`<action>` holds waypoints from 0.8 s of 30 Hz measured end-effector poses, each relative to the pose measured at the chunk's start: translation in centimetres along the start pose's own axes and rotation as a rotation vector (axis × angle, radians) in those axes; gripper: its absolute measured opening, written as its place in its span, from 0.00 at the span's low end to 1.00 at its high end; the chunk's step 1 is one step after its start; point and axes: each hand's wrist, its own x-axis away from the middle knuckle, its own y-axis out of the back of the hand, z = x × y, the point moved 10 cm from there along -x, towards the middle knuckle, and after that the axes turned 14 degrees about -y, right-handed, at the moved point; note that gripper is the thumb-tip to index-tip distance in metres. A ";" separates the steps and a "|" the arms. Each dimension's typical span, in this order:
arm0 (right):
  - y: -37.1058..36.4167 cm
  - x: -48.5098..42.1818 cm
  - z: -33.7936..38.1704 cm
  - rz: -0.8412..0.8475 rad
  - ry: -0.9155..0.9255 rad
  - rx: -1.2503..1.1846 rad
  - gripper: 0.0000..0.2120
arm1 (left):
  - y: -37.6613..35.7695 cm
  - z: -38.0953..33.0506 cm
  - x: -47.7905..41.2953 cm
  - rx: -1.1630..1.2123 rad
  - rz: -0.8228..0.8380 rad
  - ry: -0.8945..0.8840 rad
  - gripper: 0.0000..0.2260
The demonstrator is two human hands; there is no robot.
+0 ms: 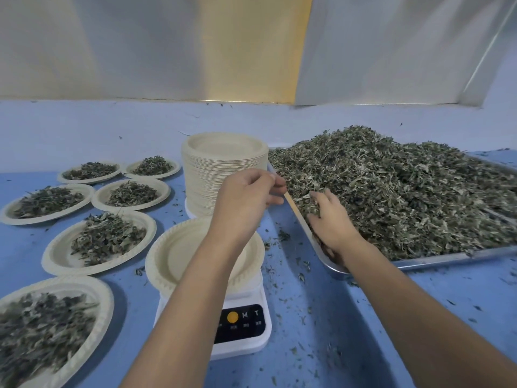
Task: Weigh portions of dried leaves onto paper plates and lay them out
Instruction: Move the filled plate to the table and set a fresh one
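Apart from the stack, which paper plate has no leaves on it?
The plate on the white scale, partly under the left forearm. It is bare; the six plates to its left each hold leaves.

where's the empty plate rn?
Head view, lower centre: the empty plate sits on the white scale, in front of the plate stack, with filled plates to its left and the leaf tray to its right.
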 end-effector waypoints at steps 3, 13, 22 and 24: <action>1.6 0.3 -0.1 -0.156 -0.016 0.085 0.23 | 0.5 0.2 0.1 -0.022 -0.010 0.008 0.11; 0.2 -0.1 -3.8 -0.056 -0.349 0.277 0.26 | 0.6 0.2 0.3 -0.028 0.000 0.024 0.12; 0.2 -0.5 -1.7 -0.051 -0.123 0.053 0.24 | 0.7 0.4 0.5 0.024 -0.025 0.065 0.12; -0.3 -0.5 -1.4 -0.016 -0.092 0.123 0.22 | 0.8 0.4 0.6 0.014 -0.026 0.063 0.12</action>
